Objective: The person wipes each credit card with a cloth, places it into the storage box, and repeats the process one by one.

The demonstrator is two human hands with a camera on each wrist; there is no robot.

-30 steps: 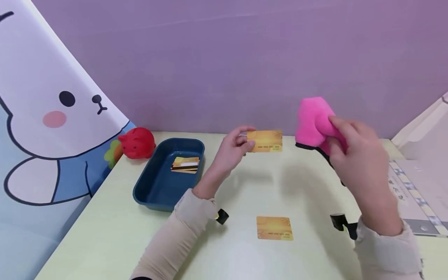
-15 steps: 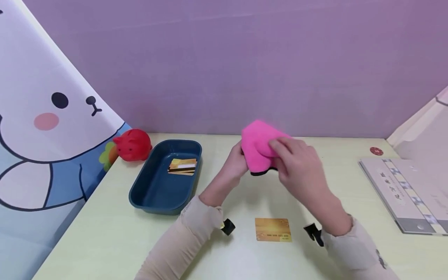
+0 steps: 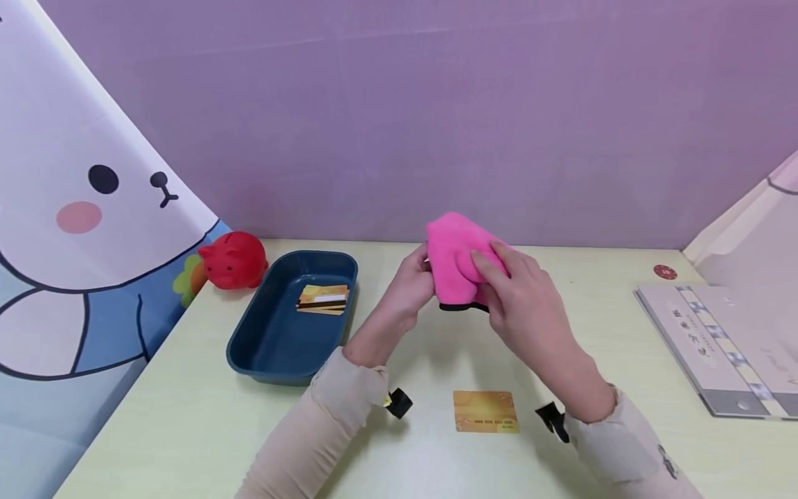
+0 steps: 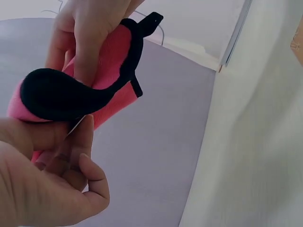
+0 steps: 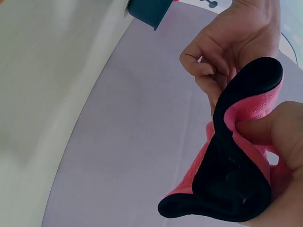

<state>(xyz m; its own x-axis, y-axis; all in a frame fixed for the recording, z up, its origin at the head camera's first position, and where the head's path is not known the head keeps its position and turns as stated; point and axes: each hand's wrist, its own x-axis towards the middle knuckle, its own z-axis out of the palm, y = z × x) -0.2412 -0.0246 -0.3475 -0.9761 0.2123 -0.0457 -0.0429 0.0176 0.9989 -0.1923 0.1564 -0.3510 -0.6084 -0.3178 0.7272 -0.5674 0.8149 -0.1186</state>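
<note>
My right hand (image 3: 530, 315) pinches a folded pink cloth (image 3: 458, 256) with black edging, held up above the table. The cloth hangs over the card in my left hand (image 3: 402, 294) and hides it in the head view. In the left wrist view, a thin pale edge of the card (image 4: 75, 125) shows between the left thumb and fingers, against the cloth. The right wrist view shows the cloth's black edging (image 5: 248, 85) bent in a fold, with a right finger on the pink side. Below the hands, a gold bank card (image 3: 485, 412) lies flat on the table.
A dark blue tray (image 3: 258, 371) stands on the left, with several gold cards (image 3: 323, 296) stacked inside. Behind it sits a red piggy bank (image 3: 234, 260). At right lie a grey book-like case (image 3: 717, 346) and a small red disc (image 3: 665, 272).
My right hand has brought the pink cloth left onto the card in my left hand, covering it from the head view. In the last half second both hands have shifted only slightly.
</note>
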